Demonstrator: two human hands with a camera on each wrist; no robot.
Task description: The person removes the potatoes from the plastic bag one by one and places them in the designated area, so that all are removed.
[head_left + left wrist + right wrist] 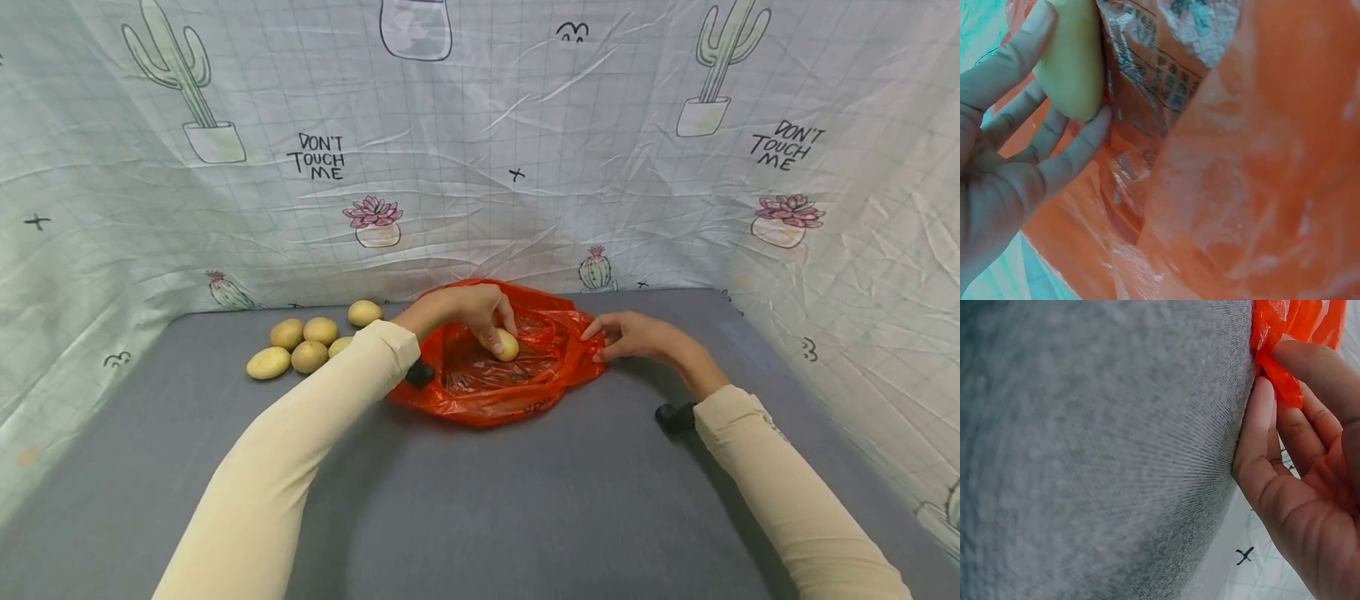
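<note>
A red plastic bag (480, 408) lies spread on the grey table with its mouth wide open. Over the mouth, my left hand (480, 312) grips a yellow potato (507, 345) between thumb and fingers. In the left wrist view that potato (1072, 69) is close up, with printed lettering on the bag (1210, 187) beside it. At the bag's right side my right hand (637, 335) pinches its edge; the right wrist view shows a crumpled corner of the red plastic (1282, 381) between thumb and fingers.
Several more potatoes (309, 357) sit in a group left of the bag, one partly hidden behind the left sleeve (330, 417). A printed cloth (480, 150) with cactus drawings hangs behind and at the sides of the grey tabletop (510, 508). A black wrist device (677, 418) hangs under the right wrist.
</note>
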